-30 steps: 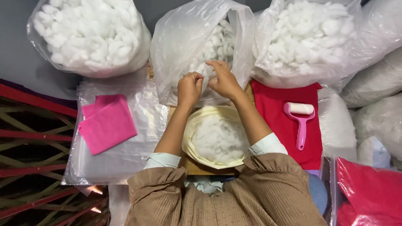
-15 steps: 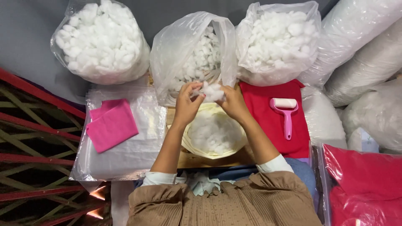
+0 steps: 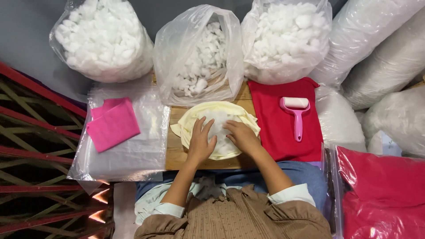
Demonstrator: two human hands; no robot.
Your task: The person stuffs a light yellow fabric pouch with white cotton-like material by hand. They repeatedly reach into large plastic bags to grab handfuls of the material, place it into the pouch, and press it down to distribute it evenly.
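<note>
Both hands down flat on a pale yellow cloth cover (image 3: 195, 126) stuffed with white cotton filling (image 3: 220, 121) — left hand (image 3: 201, 141) with fingers spread wide, palm pressing the near-left part; right hand (image 3: 241, 136) beside it, fingers loosely splayed, holding nothing. Cover resting on a wooden bench (image 3: 175, 152), near the middle. Just beyond, an open clear bag of cotton balls (image 3: 199, 57), flanked by two fuller bags — one far left (image 3: 104, 40), one far right (image 3: 287, 37). Left of the cover, a folded pink cloth (image 3: 113, 124) on clear plastic sheeting (image 3: 133, 155). Right of it, a red cloth (image 3: 274, 128) carrying a pink lint roller (image 3: 296, 113). More plastic-wrapped white bundles (image 3: 389, 71) piled at far right.
</note>
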